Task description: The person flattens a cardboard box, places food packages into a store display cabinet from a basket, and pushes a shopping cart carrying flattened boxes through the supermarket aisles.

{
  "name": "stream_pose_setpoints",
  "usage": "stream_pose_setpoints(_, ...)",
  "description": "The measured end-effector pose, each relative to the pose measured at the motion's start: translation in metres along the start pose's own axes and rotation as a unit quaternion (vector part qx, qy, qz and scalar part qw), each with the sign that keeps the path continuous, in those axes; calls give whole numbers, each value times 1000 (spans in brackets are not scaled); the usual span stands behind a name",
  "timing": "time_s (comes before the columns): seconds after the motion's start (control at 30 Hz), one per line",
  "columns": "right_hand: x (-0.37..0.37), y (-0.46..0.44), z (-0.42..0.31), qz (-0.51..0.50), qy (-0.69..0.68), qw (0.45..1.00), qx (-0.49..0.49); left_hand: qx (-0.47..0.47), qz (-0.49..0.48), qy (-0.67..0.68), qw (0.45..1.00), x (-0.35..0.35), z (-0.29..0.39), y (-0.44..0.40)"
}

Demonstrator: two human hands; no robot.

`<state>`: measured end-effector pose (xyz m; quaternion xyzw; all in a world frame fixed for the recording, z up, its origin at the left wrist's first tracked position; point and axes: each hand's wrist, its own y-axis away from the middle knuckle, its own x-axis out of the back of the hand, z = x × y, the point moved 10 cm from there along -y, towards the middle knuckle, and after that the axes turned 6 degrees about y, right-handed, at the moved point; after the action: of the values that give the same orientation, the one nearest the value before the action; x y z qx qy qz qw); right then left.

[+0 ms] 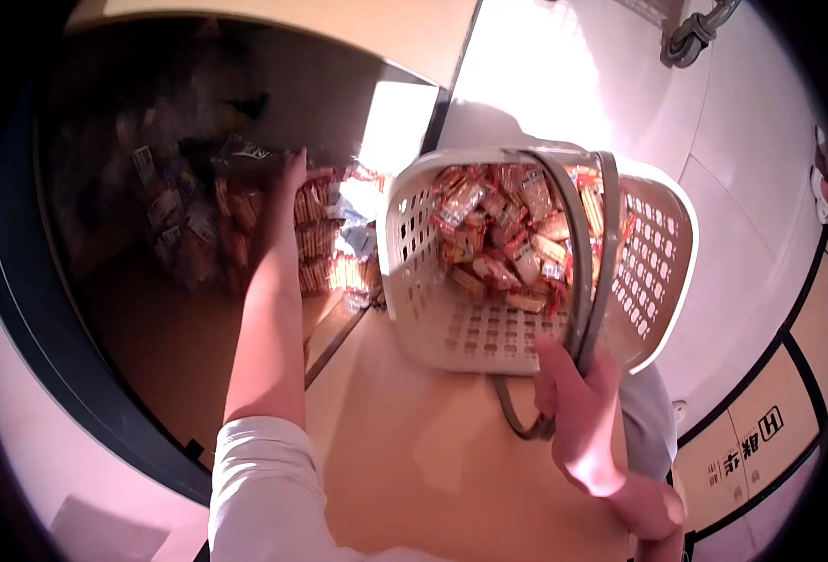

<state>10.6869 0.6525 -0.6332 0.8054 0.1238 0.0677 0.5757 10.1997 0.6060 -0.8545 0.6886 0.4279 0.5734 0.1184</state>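
Observation:
My right hand [582, 393] is closed around the grey handle [578, 234] of a pale plastic basket [414, 318] with perforated walls. The basket is tilted with its opening facing me, and a heap of small wrapped snack packs [507, 234] lies inside. To the left, my left hand [292, 173] reaches into a dark compartment, at the top of stacked snack packs [315, 229] in clear wrapping. A dark plastic package [245, 155] is beside that hand. Shadow hides most of its fingers, so its grip is unclear.
Other bagged goods [175, 211] sit deeper in the shaded compartment. A light wooden panel [386, 56] overhangs its top. A tan surface [395, 450] lies below the basket. At right, the pale floor carries a tan strip with dark lettering [751, 450], and a caster wheel [687, 45] stands above.

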Motion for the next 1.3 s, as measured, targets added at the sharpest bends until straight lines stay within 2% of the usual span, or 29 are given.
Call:
stream_pose_setpoints(0.03, -3, 4, 0, -10, 5, 1000, -23, -2, -10, 1, 1000, -4, 2, 8)
stream_pose_setpoints(0.1, -5, 5, -1, -15, -6, 1000, -11, -43, 12, 111, 993, 11, 10, 20)
stream_pose_setpoints(0.13, -1, 1, -6, 9, -14, 999, 37, -48, 82, 68, 993, 34, 22, 43)
stream_pose_setpoints(0.17, 3, 1, -11, 30, -20, 996, 83, 3, 80, 68, 995, 66, 32, 77)
stream_pose_setpoints(0.23, 8, -4, -5, 54, -20, 994, 91, 23, 186, 64, 980, 90, 33, 130)
stream_pose_setpoints(0.3, 5, -5, -5, 41, -27, 992, 118, 53, 211, 78, 973, 97, 29, 176)
stream_pose_setpoints(0.43, -5, -15, 8, 76, 12, 987, 144, 59, 310, 79, 946, 122, 30, 264)
stream_pose_setpoints(0.47, -6, -17, 9, 90, 45, 983, 157, 61, 304, 173, 935, 116, 20, 275)
stream_pose_setpoints(0.5, -6, -14, 7, 105, 77, 977, 169, 187, 224, 425, 857, 60, -15, 280)
stream_pose_setpoints(0.53, -7, -7, -5, 143, 153, 957, 203, 171, 228, 476, 832, 73, -9, 299)
stream_pose_setpoints(0.57, -11, -9, -5, 146, 153, 955, 206, 153, 235, 527, 802, 86, -3, 318)
stream_pose_setpoints(0.6, -17, -13, -2, 138, 148, 954, 220, 198, 138, 775, 585, 45, -4, 323)
stream_pose_setpoints(0.63, -23, -13, -5, 130, 142, 953, 232, 229, 95, 584, 772, 102, 4, 346)
stream_pose_setpoints(0.67, -28, -18, -1, 116, 210, 951, 193, 179, 221, 485, 827, 124, -4, 360)
stream_pose_setpoints(0.7, -30, -25, 4, 117, 210, 951, 193, 123, 339, 370, 856, 145, -3, 378)
stream_pose_setpoints(0.73, -33, -34, 6, 117, 203, 939, 253, 86, 338, 352, 869, 166, 7, 389)
stream_pose_setpoints(0.77, -34, -37, 0, 118, 194, 923, 311, 44, 412, 313, 855, 190, 17, 404)
stream_pose_setpoints(0.8, -23, -40, 6, 128, 175, 950, 226, 51, 405, 296, 864, 202, 27, 414)
stream_pose_setpoints(0.83, -15, -32, -4, 131, 178, 948, 227, 58, 396, 281, 872, 209, 37, 424)
stream_pose_setpoints(0.87, -14, -27, -9, 61, 94, 970, 214, 55, 433, 264, 860, 213, 42, 433)
stream_pose_setpoints(0.9, -17, -22, -10, -11, 10, 981, 194, 36, 419, 295, 858, 216, 49, 438)
stream_pose_setpoints(0.97, -16, -19, -12, -16, -12, 988, 152, 19, 424, 301, 854, 230, 63, 449)
stream_pose_setpoints(1.03, -34, -7, -17, -97, -23, 983, 152, -9, 311, 311, 898, 248, 84, 441)
stream_pose_setpoints(1.1, -48, 7, -18, -69, 57, 983, 163, -52, 236, 328, 913, 247, 112, 426)
stream_pose_setpoints(1.13, -56, 8, -31, -30, 145, 936, 319, -111, 188, 384, 897, 240, 129, 418)
stream_pose_setpoints(1.17, -61, 8, -31, -13, 186, 900, 394, -169, 139, 434, 874, 232, 147, 411)
stream_pose_setpoints(1.2, -68, 17, -37, 11, 223, 856, 466, -168, 141, 432, 875, 235, 154, 404)
stream_pose_setpoints(1.27, -65, 35, -40, 19, 154, 951, 268, -155, 17, 371, 915, 211, 175, 389)
stream_pose_setpoints(1.3, -65, 45, -43, 20, 154, 951, 269, -157, 18, 372, 915, 210, 175, 391)
